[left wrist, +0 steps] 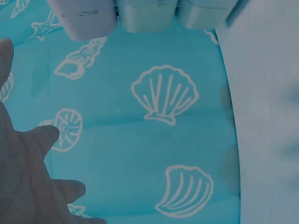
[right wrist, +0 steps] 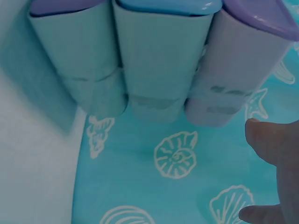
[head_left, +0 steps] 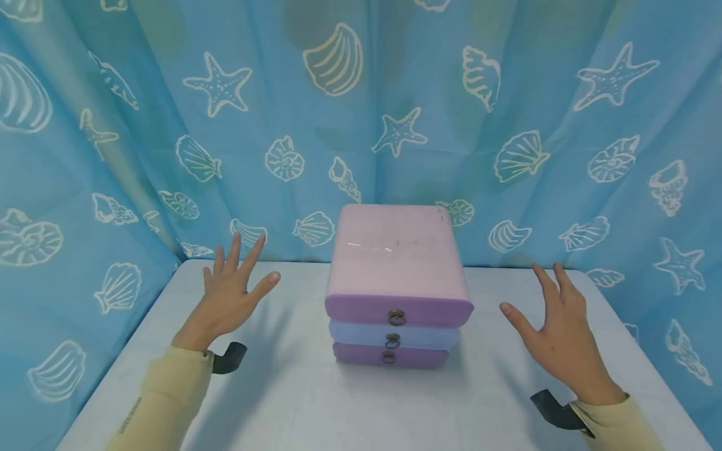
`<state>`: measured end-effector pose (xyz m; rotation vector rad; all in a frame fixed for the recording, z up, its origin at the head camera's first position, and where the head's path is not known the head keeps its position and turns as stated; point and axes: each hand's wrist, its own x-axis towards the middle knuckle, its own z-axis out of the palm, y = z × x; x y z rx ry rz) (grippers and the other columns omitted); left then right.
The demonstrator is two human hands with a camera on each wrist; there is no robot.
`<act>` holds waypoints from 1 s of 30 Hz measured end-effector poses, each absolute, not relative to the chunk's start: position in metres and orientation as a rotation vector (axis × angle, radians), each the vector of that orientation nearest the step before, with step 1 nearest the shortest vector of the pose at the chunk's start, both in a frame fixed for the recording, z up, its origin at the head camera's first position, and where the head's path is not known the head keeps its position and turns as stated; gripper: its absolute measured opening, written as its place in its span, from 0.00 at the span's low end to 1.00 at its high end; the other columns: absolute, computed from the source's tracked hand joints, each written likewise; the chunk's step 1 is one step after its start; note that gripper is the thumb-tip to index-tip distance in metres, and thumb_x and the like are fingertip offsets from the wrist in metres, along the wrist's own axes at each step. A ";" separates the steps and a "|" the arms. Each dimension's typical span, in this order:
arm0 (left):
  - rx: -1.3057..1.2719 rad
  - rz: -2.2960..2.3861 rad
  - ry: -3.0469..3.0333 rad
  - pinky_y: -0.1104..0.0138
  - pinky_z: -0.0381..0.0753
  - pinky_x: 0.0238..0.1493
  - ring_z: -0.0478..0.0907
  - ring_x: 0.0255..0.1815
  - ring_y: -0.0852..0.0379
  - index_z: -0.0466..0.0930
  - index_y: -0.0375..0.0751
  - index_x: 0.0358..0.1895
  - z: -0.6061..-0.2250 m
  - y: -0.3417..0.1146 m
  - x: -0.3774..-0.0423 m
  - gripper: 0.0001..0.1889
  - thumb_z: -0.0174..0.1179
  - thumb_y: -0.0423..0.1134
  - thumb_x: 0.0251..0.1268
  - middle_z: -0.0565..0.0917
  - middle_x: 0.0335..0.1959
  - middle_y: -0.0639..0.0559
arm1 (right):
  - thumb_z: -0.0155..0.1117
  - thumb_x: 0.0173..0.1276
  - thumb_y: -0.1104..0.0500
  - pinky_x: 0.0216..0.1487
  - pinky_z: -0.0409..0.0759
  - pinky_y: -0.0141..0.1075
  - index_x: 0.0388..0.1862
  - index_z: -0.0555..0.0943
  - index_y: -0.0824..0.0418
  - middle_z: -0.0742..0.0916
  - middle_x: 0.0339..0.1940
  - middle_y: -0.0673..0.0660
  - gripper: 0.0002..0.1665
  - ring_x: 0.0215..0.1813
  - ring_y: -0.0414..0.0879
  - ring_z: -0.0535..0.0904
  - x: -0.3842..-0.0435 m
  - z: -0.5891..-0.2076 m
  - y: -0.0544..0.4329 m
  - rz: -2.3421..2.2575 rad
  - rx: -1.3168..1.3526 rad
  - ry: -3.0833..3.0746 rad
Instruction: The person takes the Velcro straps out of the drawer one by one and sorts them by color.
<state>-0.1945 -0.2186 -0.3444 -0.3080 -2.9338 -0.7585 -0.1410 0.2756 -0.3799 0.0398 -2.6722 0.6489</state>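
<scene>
A small three-tier drawer box point(head_left: 399, 250) stands on the table, its pink top facing up and its purple and blue drawer fronts toward me. Each front carries a ring pull, such as the top one point(head_left: 397, 317). To the left of the box, my left hand point(head_left: 228, 300) hovers with fingers spread, touching nothing. On the other side my right hand point(head_left: 558, 332) is also held in the air, fingers extended and apart from the box. The right wrist view shows the box's side point(right wrist: 161, 60) close by; in the left wrist view only its edge point(left wrist: 149, 16) appears.
A white-covered table point(head_left: 282, 401) lies under both hands. Behind it and along the sides hangs a blue curtain point(head_left: 372, 81) printed with shells and starfish. Dark straps or mounts point(head_left: 229, 358) sit at the cuffs of my sleeves.
</scene>
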 end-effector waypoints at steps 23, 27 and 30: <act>-0.457 -0.992 -2.830 0.27 0.36 0.68 0.25 0.81 0.38 0.41 0.58 0.83 -0.340 -0.190 -0.202 0.39 0.45 0.62 0.77 0.33 0.83 0.46 | 0.71 0.67 0.56 0.65 0.71 0.38 0.76 0.64 0.63 0.68 0.72 0.67 0.43 0.67 0.63 0.68 -0.112 -0.359 0.226 0.884 0.126 -2.330; -0.492 -1.015 -2.824 0.26 0.37 0.67 0.26 0.81 0.39 0.41 0.60 0.83 -0.340 -0.183 -0.204 0.39 0.45 0.63 0.77 0.34 0.83 0.47 | 0.70 0.66 0.59 0.56 0.61 0.18 0.74 0.67 0.63 0.75 0.62 0.66 0.38 0.59 0.56 0.72 -0.107 -0.357 0.216 0.919 0.122 -2.288; -0.512 -1.022 -2.818 0.26 0.37 0.67 0.26 0.81 0.38 0.41 0.61 0.83 -0.341 -0.178 -0.206 0.38 0.44 0.64 0.76 0.35 0.83 0.47 | 0.70 0.66 0.62 0.55 0.62 0.18 0.72 0.69 0.64 0.77 0.56 0.65 0.37 0.55 0.52 0.73 -0.105 -0.356 0.210 0.957 0.140 -2.253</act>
